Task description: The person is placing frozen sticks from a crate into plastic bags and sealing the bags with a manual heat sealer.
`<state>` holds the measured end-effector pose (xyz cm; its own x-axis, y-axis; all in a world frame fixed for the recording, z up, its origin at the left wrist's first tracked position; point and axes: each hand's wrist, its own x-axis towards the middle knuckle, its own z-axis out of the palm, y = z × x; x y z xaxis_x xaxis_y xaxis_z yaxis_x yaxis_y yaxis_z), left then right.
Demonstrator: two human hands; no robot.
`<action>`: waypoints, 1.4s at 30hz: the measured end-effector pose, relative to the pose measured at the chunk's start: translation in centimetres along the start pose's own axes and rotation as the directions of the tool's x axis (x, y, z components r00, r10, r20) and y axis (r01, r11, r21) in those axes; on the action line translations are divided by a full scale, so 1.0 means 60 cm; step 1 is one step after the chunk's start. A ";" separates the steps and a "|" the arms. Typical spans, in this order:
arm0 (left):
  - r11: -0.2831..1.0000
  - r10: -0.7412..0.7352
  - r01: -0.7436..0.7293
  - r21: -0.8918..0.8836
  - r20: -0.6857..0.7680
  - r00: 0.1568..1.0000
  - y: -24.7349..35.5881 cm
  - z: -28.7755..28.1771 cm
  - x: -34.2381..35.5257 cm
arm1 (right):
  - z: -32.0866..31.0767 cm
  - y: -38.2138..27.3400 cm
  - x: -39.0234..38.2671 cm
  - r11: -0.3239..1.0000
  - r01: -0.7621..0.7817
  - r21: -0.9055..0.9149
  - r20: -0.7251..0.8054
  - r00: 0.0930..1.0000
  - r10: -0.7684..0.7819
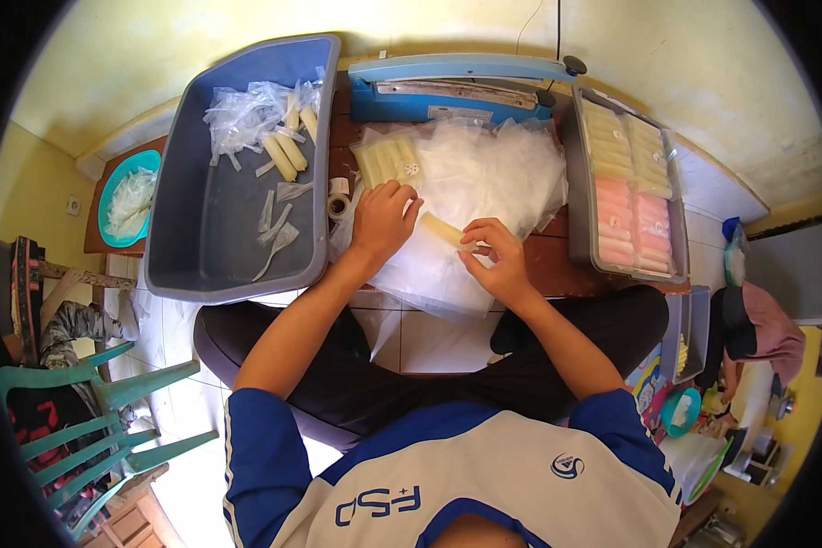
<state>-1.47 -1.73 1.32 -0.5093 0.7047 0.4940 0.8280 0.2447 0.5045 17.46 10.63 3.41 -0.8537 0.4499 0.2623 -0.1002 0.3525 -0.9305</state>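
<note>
Between thumb and fingers, my right hand (498, 254) grips one end of a pale yellow stick (443, 230), which slants over a pile of clear plastic bags (493, 173). My left hand (384, 219) is closed at the near edge of a clear bag packed with yellow sticks (388, 162); its fingertips are partly hidden, and the bag's edge seems to be in them. To the left, a deep grey tub (237, 228) holds several loose yellow sticks (285, 157), crumpled clear wrappers (247, 114) and torn plastic strips.
A blue impulse sealer (402, 100) stands behind the bags. On the right, a grey crate (580, 201) holds packs of yellow and pink sticks. A tape roll (338, 205) lies beside the tub. A turquoise basket (110, 233) and green chair (110, 402) are far left; another person (767, 329) is at right.
</note>
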 end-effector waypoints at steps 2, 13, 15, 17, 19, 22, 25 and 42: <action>1.000 -0.005 0.005 -0.010 -0.004 1.000 0.001 0.000 0.002 | 0.002 0.003 0.001 1.000 0.009 -0.013 -0.016 1.000 -0.009; 0.998 -0.024 0.024 -0.052 -0.013 1.000 0.003 -0.004 0.001 | 0.021 -0.012 0.001 0.978 0.135 -0.161 -0.027 0.990 -0.142; 0.998 -0.033 0.033 -0.055 0.000 0.999 0.004 -0.004 0.000 | 0.016 -0.022 -0.001 0.947 0.227 -0.228 -0.012 0.972 -0.236; 0.997 -0.041 0.042 -0.060 0.013 0.999 0.005 -0.004 0.001 | 0.010 -0.029 -0.001 0.931 0.269 -0.249 -0.035 0.958 -0.286; 0.997 -0.043 0.043 -0.062 0.005 0.999 0.003 -0.007 -0.001 | 0.006 -0.038 0.002 0.913 0.310 -0.264 -0.054 0.941 -0.335; 0.991 -0.094 0.094 -0.090 0.010 0.996 0.001 -0.012 0.000 | 0.000 -0.044 0.013 0.893 0.357 -0.273 -0.086 0.916 -0.392; 0.995 -0.071 0.071 -0.071 0.001 0.997 -0.004 -0.015 0.004 | 0.001 -0.039 0.026 0.901 0.363 -0.236 -0.122 0.909 -0.398; 0.995 -0.049 0.038 0.092 0.119 0.992 -0.028 -0.004 -0.036 | 0.075 0.068 0.040 0.946 0.098 -0.308 0.016 0.995 -0.098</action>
<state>-1.83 -3.81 -0.43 -0.5178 0.7660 0.3810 0.8260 0.3318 0.4556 12.73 9.46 -0.93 -0.8478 0.3999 0.3484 -0.0217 0.6302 -0.7761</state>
